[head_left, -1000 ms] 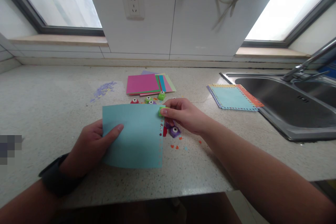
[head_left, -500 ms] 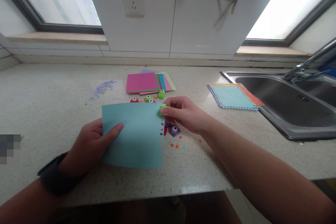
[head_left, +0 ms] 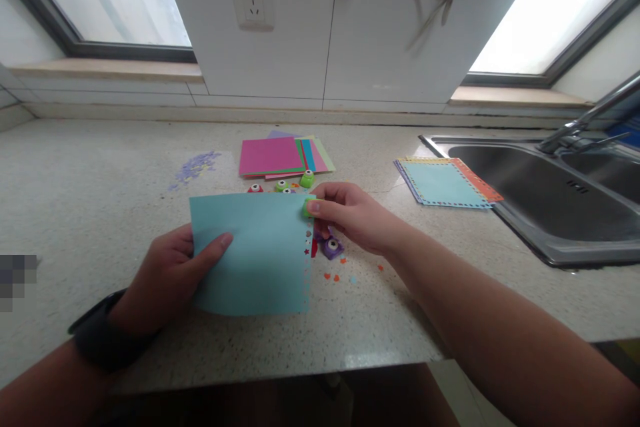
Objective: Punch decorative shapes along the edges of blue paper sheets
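A light blue sheet of paper (head_left: 255, 253) is held up above the counter. My left hand (head_left: 180, 267) grips its left edge, thumb on top and fingers behind. At the sheet's upper right corner, my right hand (head_left: 353, 213) pinches a small green craft punch (head_left: 307, 207), which sits on the paper's edge. Small shaped holes run down the right edge below it. Just behind the sheet are a purple punch (head_left: 332, 247), a red punch (head_left: 255, 188) and green punches (head_left: 307, 178), some partly hidden by the paper.
A stack of coloured paper (head_left: 273, 155) lies toward the wall. Purple and yellow paper bits (head_left: 196, 167) are heaped at left, and orange bits (head_left: 331, 277) lie near the right hand. Sheets with punched borders (head_left: 440, 181) rest beside the steel sink (head_left: 530, 200).
The blue sheet and my left hand have shifted very slightly left and up. My right hand keeps its pinch on the green punch at the corner.
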A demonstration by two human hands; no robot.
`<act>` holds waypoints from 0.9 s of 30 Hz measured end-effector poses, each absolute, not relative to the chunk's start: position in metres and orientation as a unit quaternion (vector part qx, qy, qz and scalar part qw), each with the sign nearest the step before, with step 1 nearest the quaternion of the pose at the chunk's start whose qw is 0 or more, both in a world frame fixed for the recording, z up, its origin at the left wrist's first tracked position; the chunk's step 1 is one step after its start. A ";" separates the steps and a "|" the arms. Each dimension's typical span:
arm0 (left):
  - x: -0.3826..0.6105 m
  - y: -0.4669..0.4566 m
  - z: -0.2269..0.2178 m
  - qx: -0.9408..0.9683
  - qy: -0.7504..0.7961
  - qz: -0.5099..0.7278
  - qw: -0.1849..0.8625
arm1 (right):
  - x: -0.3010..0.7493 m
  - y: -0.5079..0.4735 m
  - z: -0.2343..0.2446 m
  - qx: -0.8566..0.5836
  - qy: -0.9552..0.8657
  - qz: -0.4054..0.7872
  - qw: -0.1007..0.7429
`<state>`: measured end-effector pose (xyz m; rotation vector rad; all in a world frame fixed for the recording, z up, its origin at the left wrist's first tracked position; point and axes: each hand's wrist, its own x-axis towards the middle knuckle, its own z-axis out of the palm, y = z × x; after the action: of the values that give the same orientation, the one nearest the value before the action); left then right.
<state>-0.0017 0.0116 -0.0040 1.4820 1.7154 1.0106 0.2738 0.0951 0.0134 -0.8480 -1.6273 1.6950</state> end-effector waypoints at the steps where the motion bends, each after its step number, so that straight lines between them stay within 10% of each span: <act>1: -0.002 0.011 -0.004 0.564 0.653 0.387 0.325 | 0.275 0.096 0.014 -0.321 -0.611 0.646 0.326; 13: -0.004 0.011 -0.005 0.555 0.646 0.398 0.341 | 0.286 0.107 0.022 -0.397 -0.631 0.533 0.400; 27: -0.002 0.010 -0.001 0.539 0.636 0.414 0.366 | 0.289 0.114 0.015 -0.423 -0.859 0.151 0.245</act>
<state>-0.0020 0.0104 -0.0011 1.3844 1.6354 1.0646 0.2886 0.1135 0.0151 -1.1552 -2.3455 0.4133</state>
